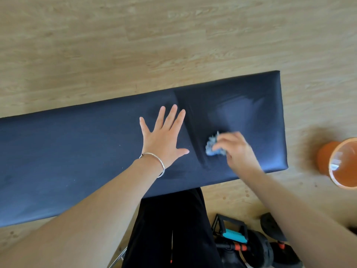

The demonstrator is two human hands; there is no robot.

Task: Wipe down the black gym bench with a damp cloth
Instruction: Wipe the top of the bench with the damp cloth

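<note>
The black padded gym bench (77, 151) runs across the view from the left edge to the right, with a seam between its two pads near the middle. My left hand (164, 136) lies flat on the bench just left of the seam, fingers spread; a thin silver bangle circles the wrist. My right hand (233, 149), blurred by motion, grips a crumpled grey-blue cloth (211, 146) against the right pad. A wet streak (237, 111) shines on that pad above the cloth.
An orange bucket (328, 161) stands on the wooden floor (173, 35) right of the bench end. Dumbbells with black plates (258, 248) and a black and teal push-up handle (231, 231) lie on the floor at the bottom right. My black trousers (173, 229) show below the bench.
</note>
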